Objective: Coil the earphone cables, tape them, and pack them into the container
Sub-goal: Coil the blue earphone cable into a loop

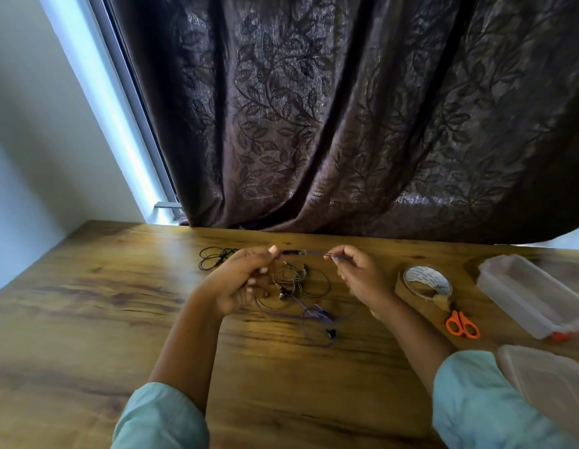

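A purple earphone cable [309,314] trails loosely over the wooden table [87,303], its earbuds lying near the middle. My left hand [239,280] pinches the dark plug end, and my right hand [359,273] pinches the same cable a short way along, so a taut stretch runs between them above the table. Under my hands lies a tangled grey earphone cable [311,281]. A black earphone cable [213,257] sits in loose loops to the left. A clear plastic container [528,293] stands open at the right.
A roll of brown tape [424,281] lies right of my right hand, with orange-handled scissors [461,324] just in front of it. The container's clear lid [554,384] rests at the near right edge. A dark patterned curtain [346,124] hangs behind the table's far edge.
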